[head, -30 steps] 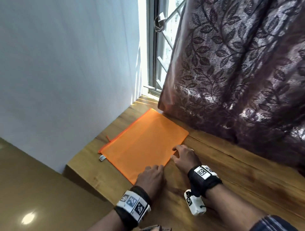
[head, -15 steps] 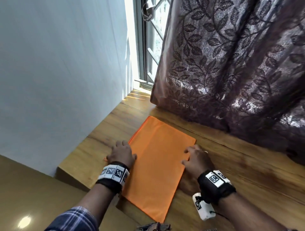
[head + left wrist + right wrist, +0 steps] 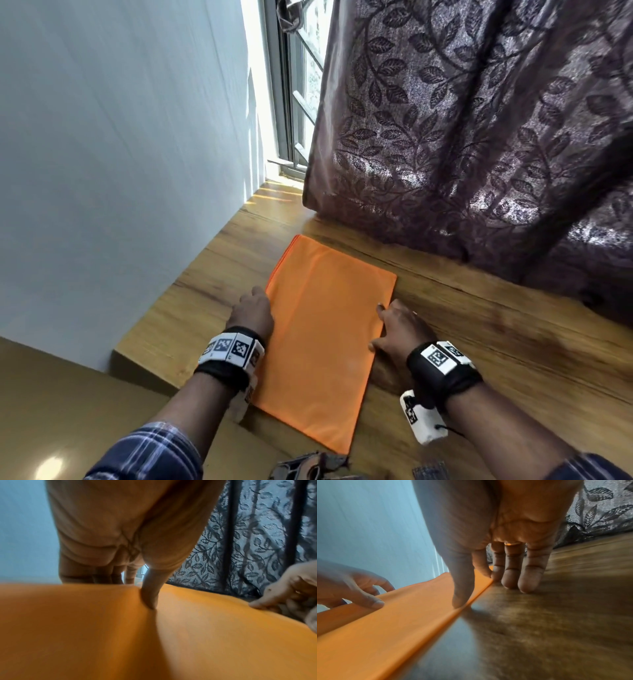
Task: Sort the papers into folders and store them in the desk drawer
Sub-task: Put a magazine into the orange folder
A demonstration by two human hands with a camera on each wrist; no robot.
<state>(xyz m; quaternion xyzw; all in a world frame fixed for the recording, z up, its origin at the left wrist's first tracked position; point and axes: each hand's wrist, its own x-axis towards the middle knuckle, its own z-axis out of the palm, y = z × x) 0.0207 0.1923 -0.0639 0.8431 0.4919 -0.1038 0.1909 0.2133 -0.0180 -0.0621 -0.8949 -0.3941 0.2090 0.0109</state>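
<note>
Though thin, plain orange rectangular folder (image 3: 325,329)

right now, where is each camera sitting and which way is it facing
Head: worn on the head, facing forward and down at the orange folder on the desk; forearms, left hand, right hand show.
Left wrist: palm side, facing along the hand toward the curtain; thumb on the folder, fingertips hidden behind its edge.
Right wrist: palm side, facing along the hand; fingertips on the desk at the folder's edge.
Shared: each wrist view catches the opposite hand across the folder.
</note>
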